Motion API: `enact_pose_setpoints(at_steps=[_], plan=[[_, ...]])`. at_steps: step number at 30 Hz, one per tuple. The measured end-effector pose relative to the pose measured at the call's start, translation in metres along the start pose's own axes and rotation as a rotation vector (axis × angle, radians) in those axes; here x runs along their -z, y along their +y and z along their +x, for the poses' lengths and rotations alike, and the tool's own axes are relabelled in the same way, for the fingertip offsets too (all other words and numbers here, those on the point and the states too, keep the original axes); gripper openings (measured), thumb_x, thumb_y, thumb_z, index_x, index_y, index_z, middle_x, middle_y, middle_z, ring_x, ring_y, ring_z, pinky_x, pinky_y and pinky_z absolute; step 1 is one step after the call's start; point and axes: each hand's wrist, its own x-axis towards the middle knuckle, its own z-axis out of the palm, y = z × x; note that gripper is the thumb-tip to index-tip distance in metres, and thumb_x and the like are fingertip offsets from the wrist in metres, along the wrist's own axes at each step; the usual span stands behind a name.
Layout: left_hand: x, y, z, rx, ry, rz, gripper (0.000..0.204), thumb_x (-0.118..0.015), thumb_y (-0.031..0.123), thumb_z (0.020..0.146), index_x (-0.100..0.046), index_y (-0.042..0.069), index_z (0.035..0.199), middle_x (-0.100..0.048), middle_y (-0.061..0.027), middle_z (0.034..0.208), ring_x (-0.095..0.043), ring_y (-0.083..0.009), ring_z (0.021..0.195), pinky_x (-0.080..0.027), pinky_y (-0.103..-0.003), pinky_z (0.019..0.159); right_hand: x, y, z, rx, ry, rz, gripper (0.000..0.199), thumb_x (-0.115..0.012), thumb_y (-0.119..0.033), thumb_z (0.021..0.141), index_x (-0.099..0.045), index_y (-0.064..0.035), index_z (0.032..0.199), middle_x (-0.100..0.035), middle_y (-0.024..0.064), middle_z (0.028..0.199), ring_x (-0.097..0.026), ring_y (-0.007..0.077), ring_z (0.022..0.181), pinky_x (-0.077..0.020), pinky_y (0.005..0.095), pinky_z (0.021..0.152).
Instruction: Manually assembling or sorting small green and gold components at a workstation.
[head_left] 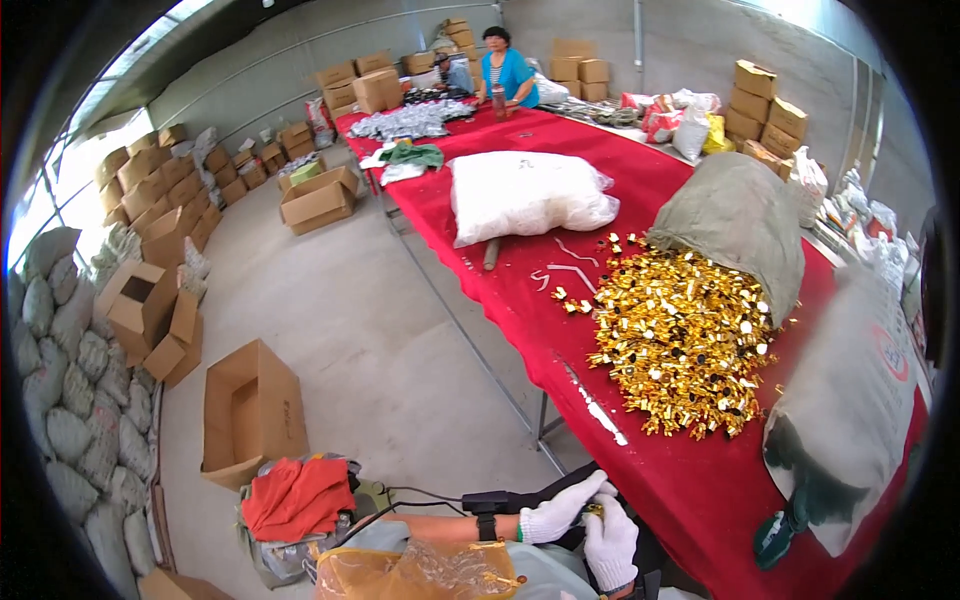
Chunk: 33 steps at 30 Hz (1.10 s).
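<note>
My left hand [562, 510], in a white knit glove, is closed at the near table edge, its fingertips meeting those of my right hand. Also gloved in white, my right hand [610, 548] has its fingers curled around a small shiny gold piece [594, 510] pinched between the two hands. Its exact kind is too small to make out. Farther up the red-covered table [560, 375] spreads a heap of similar gold pieces [685, 345], some showing dark insides. They spill from the mouth of a grey-green woven sack [735, 215] lying on its side.
A translucent mesh bag [420, 572] lies by my left forearm. To the right leans a white sack [850, 420]; a stuffed white bag [530, 195] rests mid-table. A carton [255, 410] stands on the floor. Another person [508, 75] is at the far end.
</note>
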Motion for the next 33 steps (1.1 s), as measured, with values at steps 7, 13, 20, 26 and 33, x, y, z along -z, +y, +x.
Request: enact_pose_setpoints(at_steps=[7,13,20,26,33], plan=[[-0.023,0.021,-0.022,-0.497,0.065,0.679,0.028,-0.051,0.026,0.111,-0.058,0.001,0.123,-0.059,-0.0129,0.117,-0.06,-0.0265,0.112,-0.05,-0.038,0.102,0.007,0.005,0.018,-0.679,-0.242,1.021,0.015,-0.059,-0.014,0.1,-0.064,-0.0054,0.088,-0.061,0.0027,0.067,-0.055,0.0115,0.049,-0.0469,0.0309,0.042],[0.005,-0.004,-0.009,-0.672,-0.109,1.202,0.034,-0.059,0.031,0.107,-0.06,0.001,0.122,-0.064,-0.0172,0.117,-0.063,-0.0306,0.111,-0.052,-0.042,0.097,-0.022,0.059,-0.011,-1.026,-0.17,1.264,0.019,-0.063,-0.024,0.1,-0.065,-0.0086,0.088,-0.061,0.002,0.069,-0.058,0.0141,0.052,-0.0456,0.0313,0.044],[0.012,0.007,0.002,0.118,0.01,-0.006,0.051,-0.044,0.056,0.115,-0.066,0.01,0.121,-0.067,-0.0027,0.108,-0.062,-0.0137,0.1,-0.053,-0.033,0.088,-0.01,-0.004,-0.002,-0.002,0.054,0.197,0.036,-0.074,-0.019,0.094,-0.062,-0.0027,0.124,-0.071,0.0136,0.092,-0.071,0.0289,0.073,-0.0556,0.0441,0.063],[0.015,-0.004,0.0,0.098,0.061,0.113,0.052,-0.046,0.055,0.115,-0.067,0.008,0.122,-0.067,-0.0041,0.113,-0.062,-0.0132,0.104,-0.051,-0.031,0.095,-0.019,0.016,-0.007,-0.021,-0.153,-0.168,0.026,-0.071,-0.017,0.096,-0.066,-0.0037,0.117,-0.073,0.0207,0.094,-0.073,0.0428,0.084,-0.0578,0.0504,0.075],[0.03,-0.02,0.008,-0.41,-0.004,0.627,0.044,-0.042,0.045,0.118,-0.056,0.003,0.117,-0.057,-0.0075,0.111,-0.057,-0.0196,0.103,-0.048,-0.035,0.098,-0.013,-0.013,0.008,-0.544,-0.212,0.406,0.022,-0.062,-0.016,0.101,-0.065,0.0047,0.108,-0.068,0.0122,0.07,-0.068,0.0219,0.054,-0.0579,0.0378,0.047]])
